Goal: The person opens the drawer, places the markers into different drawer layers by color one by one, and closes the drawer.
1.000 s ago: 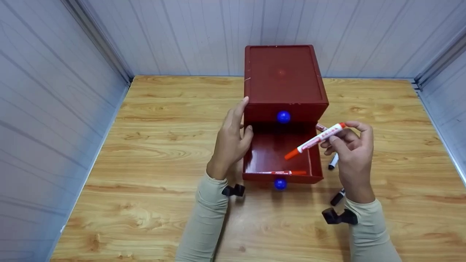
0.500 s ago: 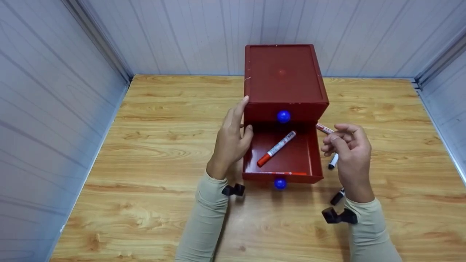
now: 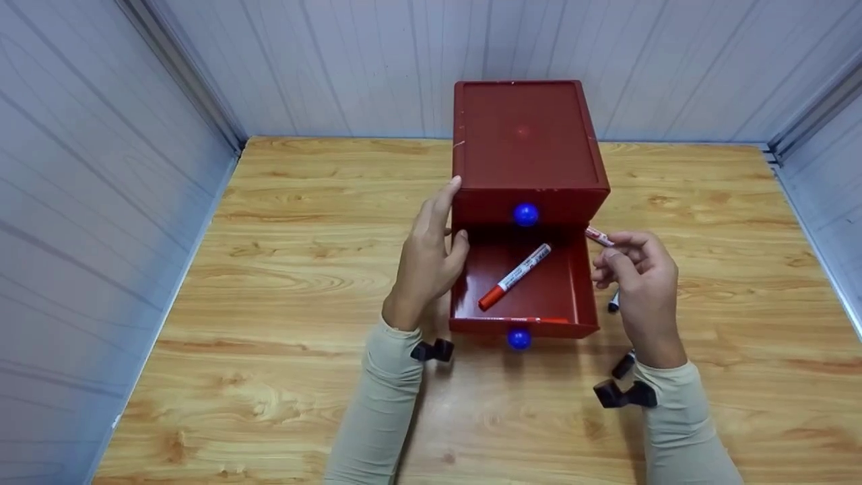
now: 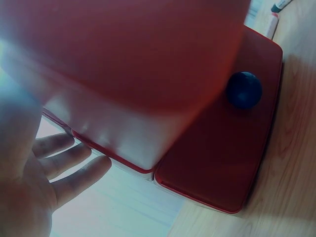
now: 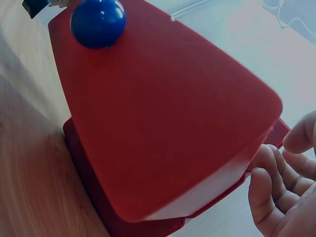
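Observation:
A dark red two-drawer box (image 3: 522,135) stands on the table, its lower drawer (image 3: 591,303) pulled out and its upper one closed. Inside the lower drawer lies a white marker with a red cap (image 3: 515,276). A second red marker (image 3: 518,320) lies along the drawer's front wall, mostly hidden by it. My left hand (image 3: 431,252) rests against the box's left side with fingers fairly straight, thumb at the drawer's left edge. Beside the drawer's right wall my right hand (image 3: 643,289) hangs with loosely bent fingers and holds nothing, overlapping a red-and-white marker (image 3: 598,236).
Two black-capped markers, a nearer marker (image 3: 624,364) and a farther marker (image 3: 614,301), lie right of the drawer, partly hidden by my right hand and wrist. Blue ball knobs (image 3: 519,339) stick out from both drawer fronts. Panelled walls (image 3: 363,67) enclose the wooden table (image 3: 283,283).
My right hand has let go of the red-capped marker, which dropped into the lower drawer. That hand has then shifted slightly left. My left hand stays in place.

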### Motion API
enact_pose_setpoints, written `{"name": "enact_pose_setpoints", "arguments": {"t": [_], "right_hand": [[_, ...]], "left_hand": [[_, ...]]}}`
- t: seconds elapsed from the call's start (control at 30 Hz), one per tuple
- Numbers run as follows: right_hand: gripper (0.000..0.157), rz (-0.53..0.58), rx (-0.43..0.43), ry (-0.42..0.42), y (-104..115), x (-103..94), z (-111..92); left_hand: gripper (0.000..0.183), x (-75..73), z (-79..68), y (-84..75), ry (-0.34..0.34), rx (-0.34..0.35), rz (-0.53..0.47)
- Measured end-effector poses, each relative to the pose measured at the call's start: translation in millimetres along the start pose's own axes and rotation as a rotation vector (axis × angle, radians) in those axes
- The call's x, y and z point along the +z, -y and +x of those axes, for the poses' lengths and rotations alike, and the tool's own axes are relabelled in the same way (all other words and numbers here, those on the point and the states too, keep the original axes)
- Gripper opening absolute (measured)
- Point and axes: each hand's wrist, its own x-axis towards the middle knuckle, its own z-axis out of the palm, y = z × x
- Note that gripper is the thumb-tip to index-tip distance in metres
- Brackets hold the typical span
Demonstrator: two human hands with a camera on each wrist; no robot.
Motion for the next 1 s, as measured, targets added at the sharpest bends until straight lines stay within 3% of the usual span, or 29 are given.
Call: {"name": "enact_pose_setpoints", "arguments": {"t": [0.47,0.87,1.0], "right_hand": [[0.013,-0.096,0.076,-0.012,-20,-9.8,8],[0.02,-0.372,0.162,0.087,-29,-35.0,22],[0.018,-0.404,0.195,0.094,-33,-49.2,29]], "left_hand": [[0.075,-0.2,0.9,-1.5,-0.008,0.013,0.001],[0.076,0.2,1.1,-0.1,-0.012,0.022,0.026],[0.076,1.2,0.3,0.6,-0.018,0.018,0.017]]}}
